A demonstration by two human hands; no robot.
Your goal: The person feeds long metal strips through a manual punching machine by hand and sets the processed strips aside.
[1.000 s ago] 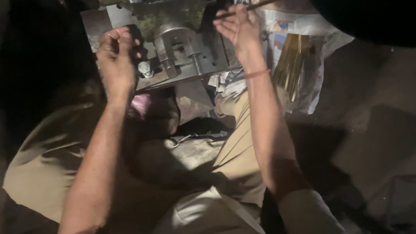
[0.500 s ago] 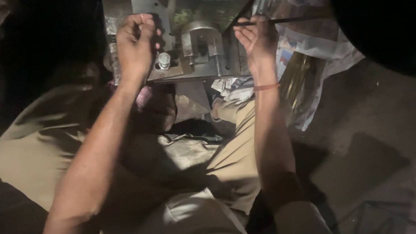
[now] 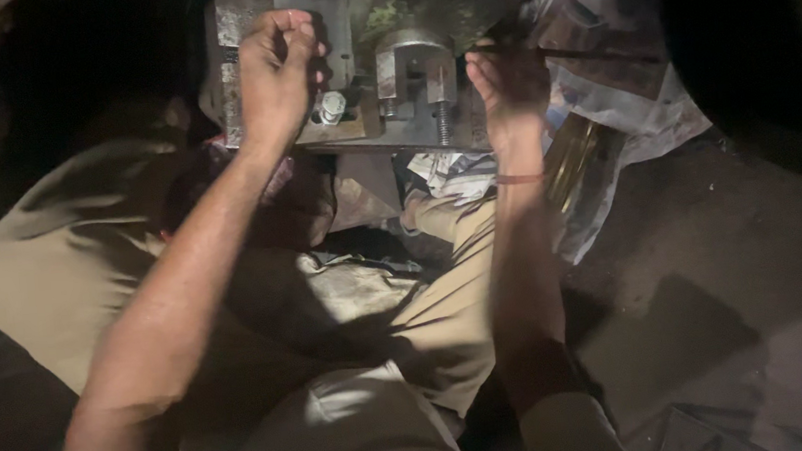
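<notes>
A grey metal machine block (image 3: 304, 2) with a clamp-like metal fitting (image 3: 412, 70) and a hex bolt (image 3: 331, 106) fills the top middle. My left hand (image 3: 276, 67) is closed into a fist against the block's left plate, just above the bolt; what it grips is hidden. My right hand (image 3: 510, 85) sits at the block's right edge and pinches a thin dark rod (image 3: 589, 52) that sticks out to the right. A red thread circles my right wrist.
My legs in khaki trousers (image 3: 429, 320) are folded below the block. Crumpled paper and plastic wrap (image 3: 623, 109) with brass-coloured strips (image 3: 574, 157) lie to the right. A large dark round shape (image 3: 761, 29) fills the upper right corner. The floor is dark.
The view has shifted so the block and both hands sit lower and further right in the picture. My left hand stays fisted on the plate and my right keeps the thin rod.
</notes>
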